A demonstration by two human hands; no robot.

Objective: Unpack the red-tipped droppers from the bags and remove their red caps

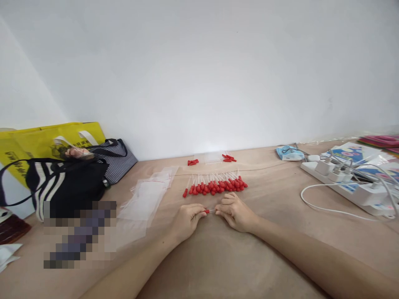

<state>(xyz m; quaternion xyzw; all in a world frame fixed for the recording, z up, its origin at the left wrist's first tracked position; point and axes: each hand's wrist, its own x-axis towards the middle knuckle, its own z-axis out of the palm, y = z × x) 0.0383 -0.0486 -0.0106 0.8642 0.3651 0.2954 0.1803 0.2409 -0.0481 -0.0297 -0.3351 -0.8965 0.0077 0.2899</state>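
Note:
My left hand (189,219) pinches a small red rubber bulb (206,211) between thumb and fingers. From that bulb a thin clear tube (212,211) runs right, its other end closed in the fingertips of my right hand (236,211). How deep the tube sits in the bulb I cannot tell. Just beyond both hands lies a row of droppers (215,187), red bulbs toward me and clear stems pointing away. Farther back are loose clear tubes (213,158), flanked by a small pile of red bulbs (192,162) on the left and another red pile (229,158) on the right.
Clear plastic bags (140,203) lie left of my hands. Behind them stand a black bag (71,189), a striped bag (120,166) and a yellow bag (28,141). At right are a power strip (346,187) with chargers, a looping white cable (324,213) and a blue mask (285,152).

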